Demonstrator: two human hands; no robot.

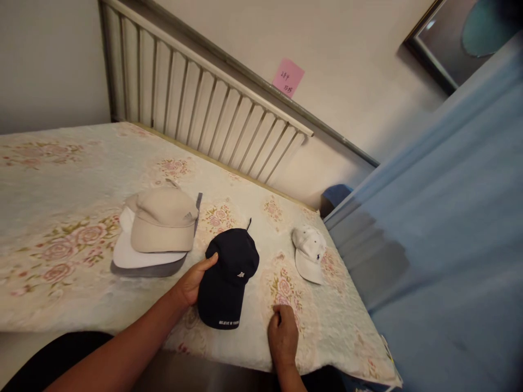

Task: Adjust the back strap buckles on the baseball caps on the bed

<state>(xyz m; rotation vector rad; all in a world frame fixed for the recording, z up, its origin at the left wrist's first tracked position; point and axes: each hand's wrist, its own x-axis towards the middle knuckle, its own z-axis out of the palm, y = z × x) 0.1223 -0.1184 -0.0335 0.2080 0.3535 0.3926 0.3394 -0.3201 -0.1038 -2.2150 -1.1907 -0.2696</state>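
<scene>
Navy cap lies near the front edge of the bed, left hand open against its crown, right hand curled closed, empty — a careless nudge could slide it off.

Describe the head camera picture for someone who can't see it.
A person's left hand touches a navy cloth baseball cap on a floral bedspread; the right hand rests beside it. A beige-topped stack of cloth caps and a white cloth cap lie nearby.
</scene>
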